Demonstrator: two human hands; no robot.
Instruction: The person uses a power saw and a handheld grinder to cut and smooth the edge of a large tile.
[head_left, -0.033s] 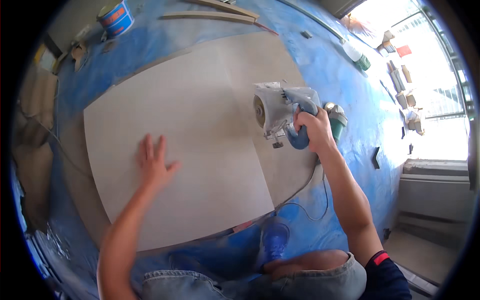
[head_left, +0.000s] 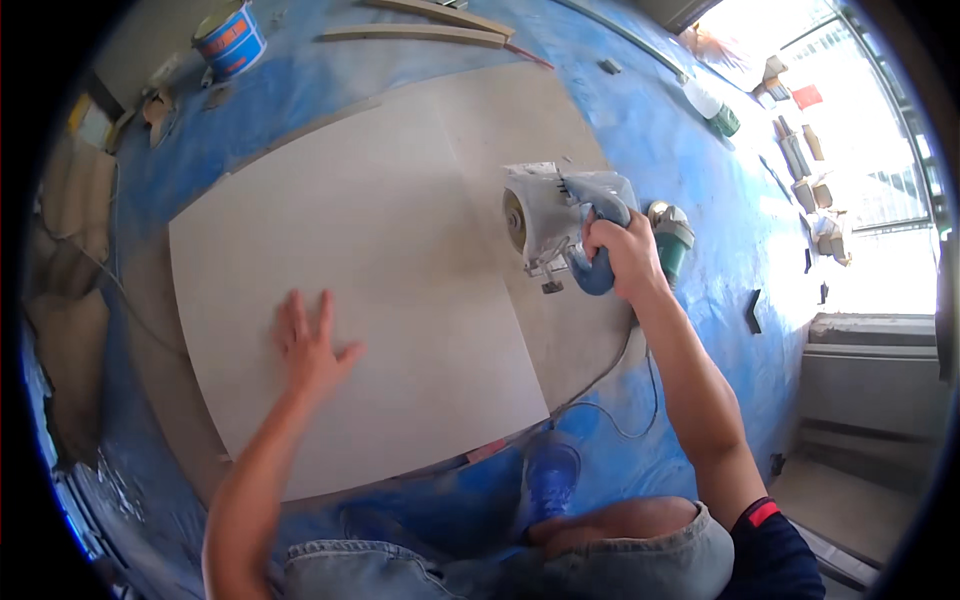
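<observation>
My right hand (head_left: pixel 628 258) is wrapped round the blue-grey handle of a handheld tile saw (head_left: pixel 545 215), whose round blade shows on its left side. The saw is at the right edge of a large, pale square tile (head_left: pixel 330 235), above a dusty board (head_left: pixel 505 105) that lies under it. Over the left part of the tile is my left hand (head_left: pixel 315 350), fingers spread and holding nothing. It seems to rest flat on the surface, slightly blurred. The saw's underside is hidden.
Just right of the saw lies a green angle grinder (head_left: pixel 674 245). A cable (head_left: pixel 650 400) loops near my blue shoe (head_left: pixel 553 475). Blue sheeting (head_left: pixel 720 330) covers the floor. Wood strips (head_left: pixel 420 35), a blue paint can (head_left: pixel 230 42) and a plastic bottle (head_left: pixel 715 110) lie farther off.
My left hand has shifted slightly toward me over the tile. My right hand and the saw are almost where they were.
</observation>
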